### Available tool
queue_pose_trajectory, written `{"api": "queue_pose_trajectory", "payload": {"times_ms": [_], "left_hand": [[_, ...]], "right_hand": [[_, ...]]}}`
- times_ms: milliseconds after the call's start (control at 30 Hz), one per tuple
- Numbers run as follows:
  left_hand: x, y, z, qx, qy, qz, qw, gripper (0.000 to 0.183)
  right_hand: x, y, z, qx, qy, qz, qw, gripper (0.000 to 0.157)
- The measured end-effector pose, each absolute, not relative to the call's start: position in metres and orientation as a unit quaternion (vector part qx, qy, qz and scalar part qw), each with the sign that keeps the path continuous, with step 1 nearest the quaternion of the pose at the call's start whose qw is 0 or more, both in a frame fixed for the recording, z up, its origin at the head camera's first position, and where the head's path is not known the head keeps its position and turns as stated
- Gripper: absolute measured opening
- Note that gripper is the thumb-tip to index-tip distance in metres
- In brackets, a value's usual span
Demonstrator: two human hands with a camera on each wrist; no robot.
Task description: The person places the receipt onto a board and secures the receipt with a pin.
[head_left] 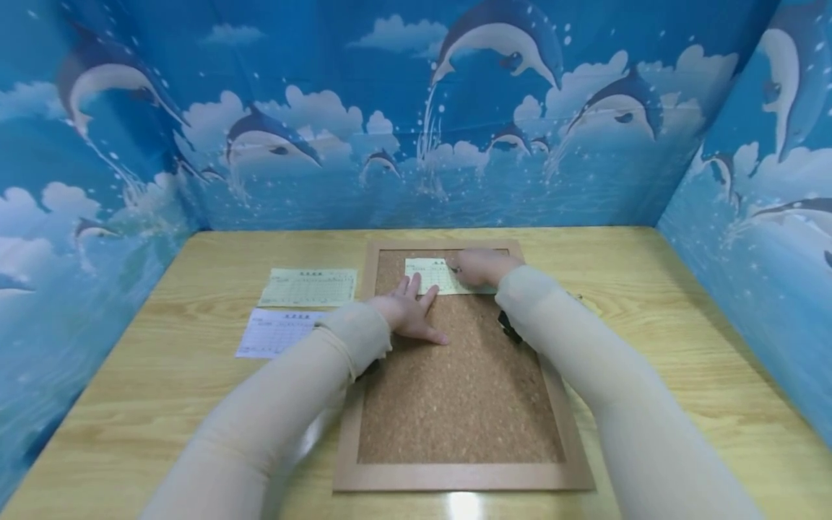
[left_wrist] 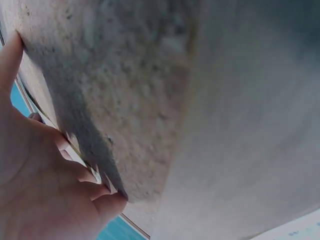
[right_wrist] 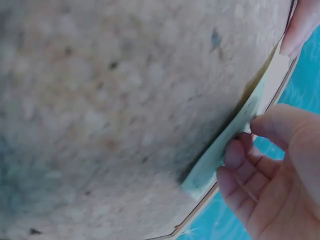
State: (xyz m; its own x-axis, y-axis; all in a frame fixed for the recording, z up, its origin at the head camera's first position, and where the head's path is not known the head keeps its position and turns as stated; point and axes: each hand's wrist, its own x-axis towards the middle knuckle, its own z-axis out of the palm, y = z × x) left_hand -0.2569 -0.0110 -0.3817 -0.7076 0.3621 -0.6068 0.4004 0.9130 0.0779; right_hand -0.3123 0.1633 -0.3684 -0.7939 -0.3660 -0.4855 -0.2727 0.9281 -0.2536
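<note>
A light green printed form (head_left: 422,273) lies across the top of a framed cork board (head_left: 455,404). My left hand (head_left: 411,315) rests with spread fingers on the cork, its fingertips touching the form's lower left part. Over the right half of the form, my right hand (head_left: 479,267) has curled fingers. Its thumb and finger pinch something small and pin-like at the paper, mostly hidden by the fingertips. In the right wrist view the form (right_wrist: 220,155) stands slightly off the cork along its lower edge.
Left of the board, another pale green form (head_left: 310,287) lies above a white form (head_left: 276,334), which my left sleeve partly covers. The wooden table (head_left: 650,289) meets dolphin-printed curtains (head_left: 364,173) at the back and sides. A raised wooden frame (head_left: 461,477) edges the cork.
</note>
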Motion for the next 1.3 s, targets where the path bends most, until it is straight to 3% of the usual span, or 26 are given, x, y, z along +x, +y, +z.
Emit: {"api": "queue_pose_trajectory", "payload": {"times_ms": [767,1000,1300], "left_hand": [[-0.267,-0.022,-0.39,0.258,0.921,-0.024,0.292,0.101],[-0.26,-0.03,-0.383,0.249,0.921,-0.024,0.3,0.099],[-0.252,-0.04,-0.378,0.253,0.919,-0.032,0.301,0.096]], "right_hand": [[-0.312,0.166,-0.372,-0.164,0.94,-0.107,0.279,0.051],[-0.304,0.167,-0.379,-0.184,0.957,-0.075,0.213,0.048],[-0.299,0.169,-0.373,-0.153,0.964,-0.087,0.198,0.046]]}}
